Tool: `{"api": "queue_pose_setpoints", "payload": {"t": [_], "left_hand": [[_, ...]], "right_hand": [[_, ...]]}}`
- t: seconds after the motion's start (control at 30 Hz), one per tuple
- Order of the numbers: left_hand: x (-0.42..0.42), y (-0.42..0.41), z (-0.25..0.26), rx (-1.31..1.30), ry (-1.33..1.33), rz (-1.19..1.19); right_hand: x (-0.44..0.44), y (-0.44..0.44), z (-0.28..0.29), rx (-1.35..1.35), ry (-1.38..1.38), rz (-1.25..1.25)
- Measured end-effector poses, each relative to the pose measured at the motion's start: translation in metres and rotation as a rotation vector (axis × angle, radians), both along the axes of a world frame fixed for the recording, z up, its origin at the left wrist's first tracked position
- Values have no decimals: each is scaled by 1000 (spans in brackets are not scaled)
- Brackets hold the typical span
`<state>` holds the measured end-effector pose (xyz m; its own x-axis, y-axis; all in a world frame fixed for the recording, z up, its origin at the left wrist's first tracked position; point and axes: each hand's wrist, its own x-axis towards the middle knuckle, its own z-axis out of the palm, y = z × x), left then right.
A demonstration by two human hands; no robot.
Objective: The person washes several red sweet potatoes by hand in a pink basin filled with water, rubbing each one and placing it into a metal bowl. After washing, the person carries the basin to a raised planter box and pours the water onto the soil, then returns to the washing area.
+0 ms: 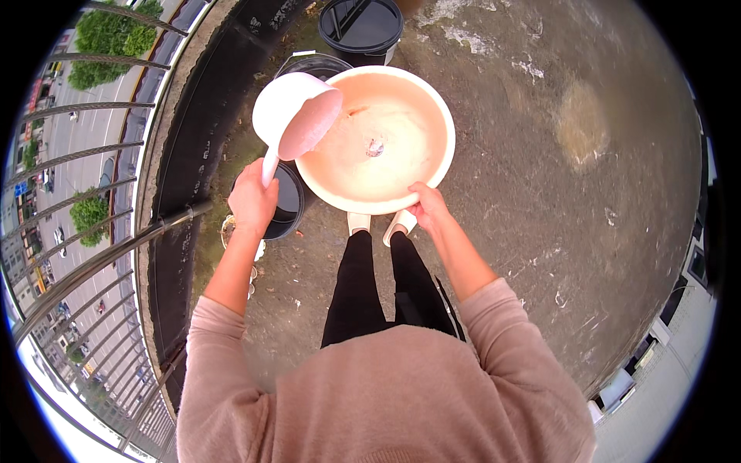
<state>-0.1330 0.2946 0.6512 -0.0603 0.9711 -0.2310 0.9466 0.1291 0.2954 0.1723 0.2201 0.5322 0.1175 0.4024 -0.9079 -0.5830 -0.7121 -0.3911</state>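
My left hand is closed around the handle of a pink plastic dipper. The dipper is tilted, its mouth over the left rim of a large round plastic basin. My right hand grips the basin's near right rim, thumb on top. The basin's inside looks pale orange, with a small shiny round spot near its middle and a reddish-brown mark towards the back left. Whether liquid is running from the dipper cannot be told.
Black buckets stand behind the basin, partly under it and to its left. A scalloped pale pot is beside my left wrist. A dark parapet and metal railing run along the left, above a street. My feet are just below the basin.
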Motion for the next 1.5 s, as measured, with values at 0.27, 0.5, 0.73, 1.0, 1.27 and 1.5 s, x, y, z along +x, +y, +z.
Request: {"api": "queue_pose_setpoints", "payload": {"t": [0.27,0.5,0.73,1.0,1.27,1.5], "left_hand": [[-74,-17,2,-88,-806,460],[-130,-79,-5,-168,-1152,850],[-191,-164,0,-149,-1283,1231],[-226,-234,-29,-150,-1156,1379],[-228,-291,-55,-144,-1168,1539],[-220,-326,-74,-182,-1148,1667]], "right_hand": [[12,-23,5,-34,69,-36],[-52,82,-14,20,146,-50],[-35,119,14,-16,257,-136],[-87,213,17,-76,21,201],[-96,307,49,-95,-425,625],[-239,425,88,210,-1380,1320]]}}
